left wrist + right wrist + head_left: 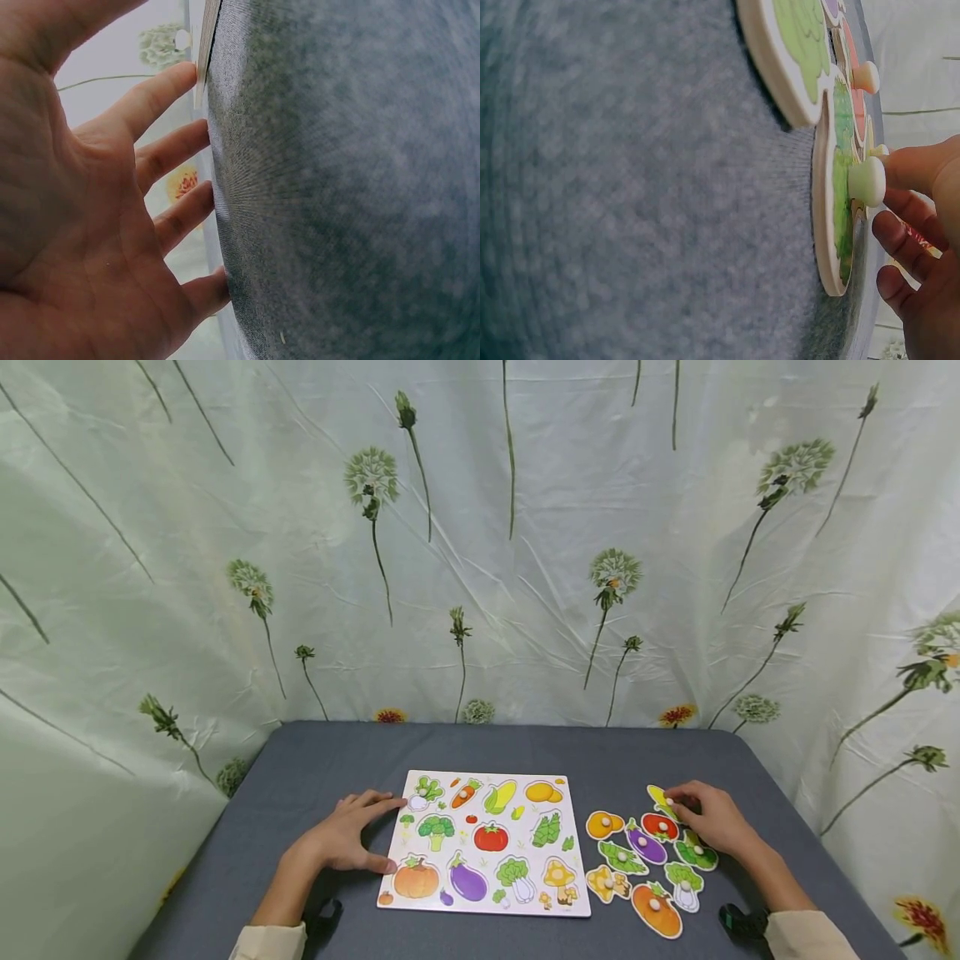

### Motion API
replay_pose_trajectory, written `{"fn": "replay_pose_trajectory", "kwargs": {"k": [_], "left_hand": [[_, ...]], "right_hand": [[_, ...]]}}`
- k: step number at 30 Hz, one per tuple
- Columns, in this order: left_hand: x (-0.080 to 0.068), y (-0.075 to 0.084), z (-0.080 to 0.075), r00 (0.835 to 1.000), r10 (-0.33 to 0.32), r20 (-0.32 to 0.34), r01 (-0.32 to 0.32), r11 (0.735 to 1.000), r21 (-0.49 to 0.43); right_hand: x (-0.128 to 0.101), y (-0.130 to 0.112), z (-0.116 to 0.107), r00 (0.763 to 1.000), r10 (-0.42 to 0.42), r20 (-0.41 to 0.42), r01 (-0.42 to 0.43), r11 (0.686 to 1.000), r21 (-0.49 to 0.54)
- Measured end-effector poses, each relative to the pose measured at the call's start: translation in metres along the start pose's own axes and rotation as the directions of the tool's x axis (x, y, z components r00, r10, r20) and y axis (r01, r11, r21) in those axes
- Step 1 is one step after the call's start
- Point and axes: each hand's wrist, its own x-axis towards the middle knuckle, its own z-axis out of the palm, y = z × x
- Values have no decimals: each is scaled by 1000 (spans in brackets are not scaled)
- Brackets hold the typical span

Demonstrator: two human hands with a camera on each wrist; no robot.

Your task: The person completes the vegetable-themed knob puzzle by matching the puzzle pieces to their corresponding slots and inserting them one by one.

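A white puzzle board [480, 852] printed with vegetables lies flat on the table. Against its left edge, my left hand [351, 831] has spread fingers, with the thumb at the lower corner and the index finger higher up; other fingertips touch the cloth in the left wrist view. My right hand [712, 814] pinches the small knob of the yellow corn piece [657, 795], at the far end of a cluster of loose knobbed pieces. Close below that hand are the tomato piece [660, 827] and a green broccoli piece [842, 225]. The fingers partly hide the corn knob.
Other loose pieces lie right of the board: eggplant [647, 843], pumpkin [657, 912], mushroom [600, 883], bok choy [686, 893], a yellow round vegetable [600, 825] and a green one [621, 858]. Grey cloth covers the table [480, 745]. A dandelion-print curtain [480, 568] hangs behind.
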Motion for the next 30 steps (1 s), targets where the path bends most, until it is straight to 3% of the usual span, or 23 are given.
{"fn": "replay_pose_trajectory", "kwargs": {"k": [16, 30], "left_hand": [[-2, 1, -1, 1000, -4, 7, 4, 1000, -1], [0, -1, 0, 1000, 8, 2, -8, 1000, 3]], "right_hand": [[4, 0, -4, 1000, -10, -29, 9, 1000, -19], [12, -14, -19, 998, -5, -62, 3, 1000, -26]]}}
